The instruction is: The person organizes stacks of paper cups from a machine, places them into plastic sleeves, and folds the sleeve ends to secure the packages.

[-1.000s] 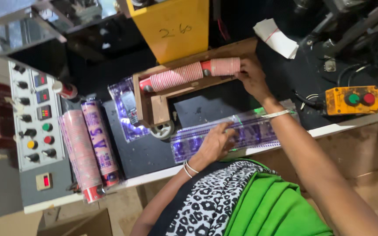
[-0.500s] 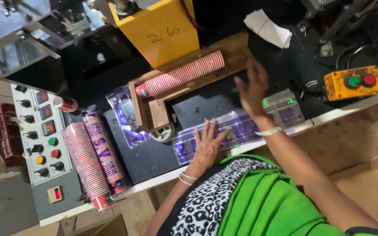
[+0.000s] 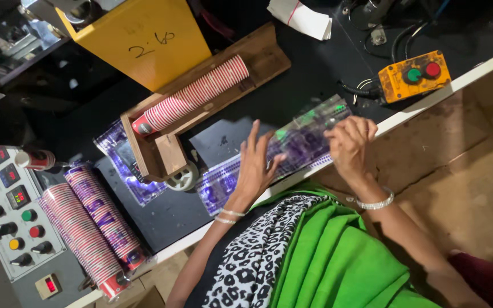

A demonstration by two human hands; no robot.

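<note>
Both hands work on a long clear plastic sleeve (image 3: pixel 292 149) printed in purple, lying along the near edge of the desk (image 3: pixel 457 85). The left hand (image 3: pixel 256 165) rests flat and open on its middle, fingers spread, pinning it down; the right hand (image 3: pixel 349 144) is curled closed over the sleeve's right end, pinching the film. The sleeve looks thin, light, limp and slippery, so it would likely crumple or slide unless held at the open end while pressed flat. One stack of red-striped paper cups (image 3: pixel 192 97) lies on its side in a wooden trough (image 3: pixel 161 151) farther in. Two more wrapped cup stacks (image 3: pixel 95 228) lie at the left end beside a grey control panel (image 3: pixel 7 211). One orange button box (image 3: pixel 415 75) sits near the right edge, with two buttons.
</note>
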